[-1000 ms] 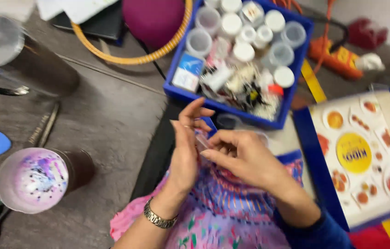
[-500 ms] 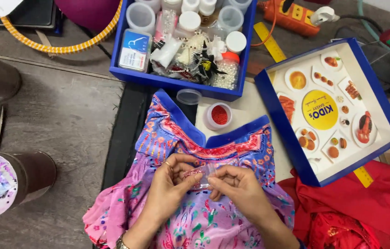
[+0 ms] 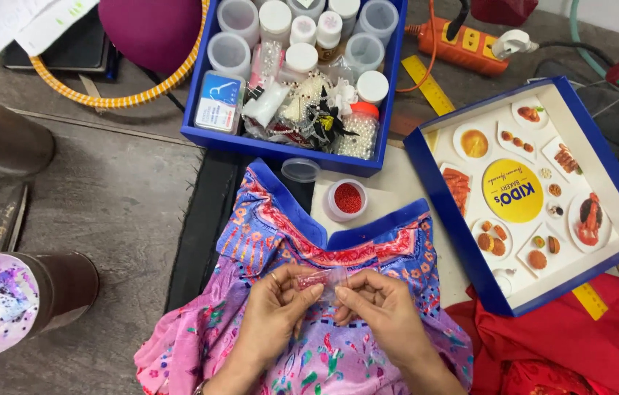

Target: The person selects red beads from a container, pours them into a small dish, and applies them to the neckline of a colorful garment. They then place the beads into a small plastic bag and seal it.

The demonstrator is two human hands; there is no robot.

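Both hands are in close over the garment (image 3: 302, 344), and between them sits a small clear packet (image 3: 322, 282) with something red inside. Left hand (image 3: 274, 314) pinches its left end with narrow fingers, right hand (image 3: 383, 311) pinches the right end, so the packet is stretched flat between the fingertips, low in the middle of the view. That two-ended grip looks like a way to keep a slippery little bag steady; whether it is sealed or open, I cannot tell.

The garment, pink and blue with a red patterned neckline, lies spread under the hands, collar pointing far, so the neck area faces up within easy reach. Just beyond the collar stands a small round tub of red beads (image 3: 347, 199), lid off, with its clear lid (image 3: 300, 170) set just beside it to the left. Handy spot, right at the work.

Farther off, a blue tray (image 3: 200, 135) is packed with white-capped clear jars, small bags and pale beads, and at its near-left corner a flat blue-and-white rectangular pack (image 3: 216, 102). To the right lies a blue-edged box lid (image 3: 426, 157), tilted, white inside with a yellow round label in the middle and little pictures of food around it. An orange power strip (image 3: 463, 47) sits far right. Near left, a dark cup (image 3: 31, 296) with a purple-speckled top.
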